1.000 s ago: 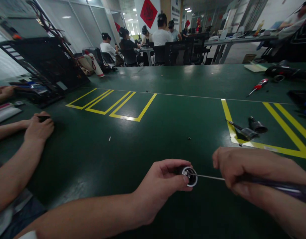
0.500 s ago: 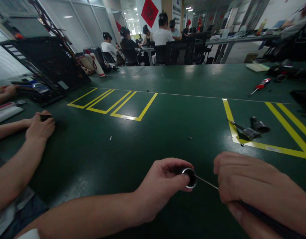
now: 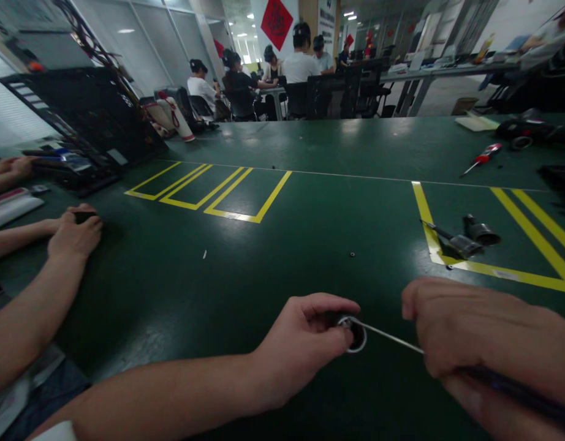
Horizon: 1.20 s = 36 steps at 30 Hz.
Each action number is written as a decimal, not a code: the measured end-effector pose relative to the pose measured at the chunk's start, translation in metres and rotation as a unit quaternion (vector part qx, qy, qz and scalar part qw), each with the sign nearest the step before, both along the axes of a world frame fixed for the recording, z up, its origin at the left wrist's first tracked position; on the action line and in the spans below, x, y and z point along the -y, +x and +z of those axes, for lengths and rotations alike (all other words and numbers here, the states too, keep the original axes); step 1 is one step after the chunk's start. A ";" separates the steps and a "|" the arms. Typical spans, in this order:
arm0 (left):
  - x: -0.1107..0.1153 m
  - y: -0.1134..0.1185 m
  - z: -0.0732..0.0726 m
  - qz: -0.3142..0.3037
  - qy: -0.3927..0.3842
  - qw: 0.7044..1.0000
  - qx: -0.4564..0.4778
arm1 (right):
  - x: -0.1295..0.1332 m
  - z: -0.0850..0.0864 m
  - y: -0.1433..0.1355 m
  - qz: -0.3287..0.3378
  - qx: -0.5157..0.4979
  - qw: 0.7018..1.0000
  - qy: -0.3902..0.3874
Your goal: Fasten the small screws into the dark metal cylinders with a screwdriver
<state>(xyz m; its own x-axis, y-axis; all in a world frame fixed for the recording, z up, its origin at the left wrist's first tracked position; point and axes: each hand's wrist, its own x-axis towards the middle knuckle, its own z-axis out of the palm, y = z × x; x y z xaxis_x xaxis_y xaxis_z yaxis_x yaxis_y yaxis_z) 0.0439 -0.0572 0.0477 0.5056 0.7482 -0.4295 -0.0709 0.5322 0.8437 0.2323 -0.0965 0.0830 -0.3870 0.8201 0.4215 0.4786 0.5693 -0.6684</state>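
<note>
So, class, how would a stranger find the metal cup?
Over the green table, find the camera wearer's left hand. It grips the metal cup. Unlike two metal pieces lying at yellow tape, this one is held, a thin rod at its rim.

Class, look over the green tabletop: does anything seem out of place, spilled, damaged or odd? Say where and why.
Yes: a tiny dark ring and a thin white sliver lie loose on the green tabletop, outside the yellow tape outlines. At right, a metal part has its thin shaft crossing the tape. No spill or damage shows.
</note>
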 end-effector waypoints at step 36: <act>0.004 -0.001 0.001 -0.032 -0.043 0.998 0.026 | -0.055 -0.031 0.016 -0.224 -0.008 0.932 -0.284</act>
